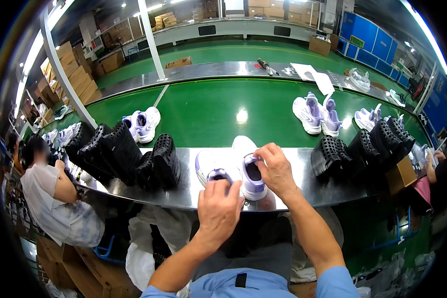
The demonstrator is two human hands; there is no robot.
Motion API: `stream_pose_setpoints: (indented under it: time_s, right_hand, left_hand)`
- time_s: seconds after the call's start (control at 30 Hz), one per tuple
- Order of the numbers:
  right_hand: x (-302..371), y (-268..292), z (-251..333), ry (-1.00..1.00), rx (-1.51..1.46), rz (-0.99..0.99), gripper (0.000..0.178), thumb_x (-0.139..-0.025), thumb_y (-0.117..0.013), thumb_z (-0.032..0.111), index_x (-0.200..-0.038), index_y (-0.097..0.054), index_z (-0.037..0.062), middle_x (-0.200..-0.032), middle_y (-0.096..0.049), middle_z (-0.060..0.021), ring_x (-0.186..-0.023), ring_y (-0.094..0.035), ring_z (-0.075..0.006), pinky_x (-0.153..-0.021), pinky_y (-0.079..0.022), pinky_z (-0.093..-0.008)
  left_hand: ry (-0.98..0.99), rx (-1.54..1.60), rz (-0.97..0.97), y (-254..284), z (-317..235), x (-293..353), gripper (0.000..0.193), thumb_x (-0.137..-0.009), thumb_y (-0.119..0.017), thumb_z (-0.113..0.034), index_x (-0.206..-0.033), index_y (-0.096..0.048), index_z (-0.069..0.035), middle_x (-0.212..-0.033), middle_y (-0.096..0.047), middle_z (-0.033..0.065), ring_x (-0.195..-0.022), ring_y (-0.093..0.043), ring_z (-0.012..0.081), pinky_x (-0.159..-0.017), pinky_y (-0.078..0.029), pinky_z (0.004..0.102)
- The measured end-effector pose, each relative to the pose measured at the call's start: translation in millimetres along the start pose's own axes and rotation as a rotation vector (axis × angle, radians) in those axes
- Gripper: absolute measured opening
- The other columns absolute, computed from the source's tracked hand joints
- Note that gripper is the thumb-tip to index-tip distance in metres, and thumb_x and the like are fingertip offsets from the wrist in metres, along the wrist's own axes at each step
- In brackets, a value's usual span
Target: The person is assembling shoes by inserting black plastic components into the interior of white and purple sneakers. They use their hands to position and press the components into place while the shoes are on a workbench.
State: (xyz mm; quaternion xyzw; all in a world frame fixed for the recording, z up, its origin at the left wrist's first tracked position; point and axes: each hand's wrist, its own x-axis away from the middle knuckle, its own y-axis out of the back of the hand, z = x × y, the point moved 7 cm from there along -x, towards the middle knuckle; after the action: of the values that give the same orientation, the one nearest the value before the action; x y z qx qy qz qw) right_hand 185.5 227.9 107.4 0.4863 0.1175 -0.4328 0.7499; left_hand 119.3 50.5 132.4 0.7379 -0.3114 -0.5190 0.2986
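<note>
Two white low-top sneakers with lilac trim (248, 169) sit upright, side by side, toes pointing away, on the steel ledge's (303, 174) near edge, openings up.

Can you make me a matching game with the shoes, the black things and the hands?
Things:
1. left hand
2. right hand
3. pair of sneakers on the green belt
4. black shoe forms

Places:
A. standing in a leaning row on the metal ledge, to the person's left
B. on the heel of the left-side white and purple sneaker
C. lying far off, up and to the right, untouched
D. at the opening of the right-side white and purple sneaker

Pairs: 1-B, 2-D, 3-C, 4-A
</note>
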Motion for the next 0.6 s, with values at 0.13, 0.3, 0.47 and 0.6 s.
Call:
stream_pose_setpoints:
  time_s: [0.13, 0.3, 0.47, 0.6]
  right_hand:
    - [8, -5, 3, -0.343, 0.082, 0.113, 0.043, -0.086, -0.080, 0.020, -0.123, -0.068, 0.0035, -0.106, -0.070, -0.0183, -0.104, -0.069, -0.0397, -0.091, -0.055, -0.0485]
    - [12, -24, -19, -0.377, -0.110, 0.237, 0.040, -0.087, -0.079, 0.019, -0.121, -0.069, 0.0006, -0.099, -0.072, -0.0223, -0.091, -0.070, -0.0400, -0.084, -0.055, -0.0486]
    - [20, -30, -25, -0.331, -0.176, 0.072, 0.043, -0.089, -0.077, 0.017, -0.127, -0.067, -0.0019, -0.103, -0.070, -0.0229, -0.092, -0.070, -0.0383, -0.083, -0.056, -0.0457]
    - [50, -26, -45, -0.552, -0.528, -0.090, 0.043, -0.093, -0.076, 0.013, -0.128, -0.065, -0.0083, -0.112, -0.068, -0.0186, -0.094, -0.069, -0.0267, -0.077, -0.059, -0.0382]
  left_hand:
    - [0.073, 0.178, 0.083, -10, 29, 24, 0.034, -0.078, -0.068, 0.008, -0.111, -0.064, 0.000, -0.101, -0.064, 0.0196, -0.101, -0.062, 0.0405, -0.088, -0.052, 0.0488]
    - [0.040, 0.274, 0.201, -19, 71, -9, 0.030, -0.079, -0.060, 0.011, -0.108, -0.062, 0.001, -0.106, -0.065, 0.0214, -0.107, -0.062, 0.0432, -0.093, -0.052, 0.0498]
    - [0.171, 0.080, 0.723, -19, 41, -41, 0.051, -0.085, -0.082, -0.022, -0.129, -0.062, -0.009, -0.114, -0.068, 0.0217, -0.113, -0.063, 0.0415, -0.096, -0.054, 0.0464]
    - [0.109, -0.069, 0.787, -65, 44, -48, 0.048, -0.085, -0.083, -0.046, -0.118, -0.071, -0.013, -0.095, -0.075, 0.0212, -0.096, -0.074, 0.0393, -0.085, -0.059, 0.0489]
